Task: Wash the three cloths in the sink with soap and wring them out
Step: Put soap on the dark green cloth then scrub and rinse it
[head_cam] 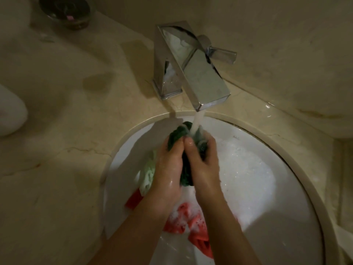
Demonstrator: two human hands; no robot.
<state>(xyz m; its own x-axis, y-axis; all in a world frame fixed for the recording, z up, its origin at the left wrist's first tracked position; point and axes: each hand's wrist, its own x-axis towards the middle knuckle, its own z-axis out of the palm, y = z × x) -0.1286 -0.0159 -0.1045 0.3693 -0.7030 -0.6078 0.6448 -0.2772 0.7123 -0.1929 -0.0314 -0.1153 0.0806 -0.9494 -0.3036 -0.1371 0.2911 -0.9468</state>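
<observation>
A dark green cloth is bunched between both hands above the white sink, directly under the running water. My left hand grips its left side and my right hand grips its right side, thumbs pressed together on top. A pale green cloth lies against the sink's left wall, partly hidden by my left hand. A red cloth lies in soapy foam at the sink's near side, under my forearms.
A square chrome faucet with a side lever stands behind the sink, water streaming from it. A dark bowl sits at the far left of the beige stone counter. A white object lies at the left edge.
</observation>
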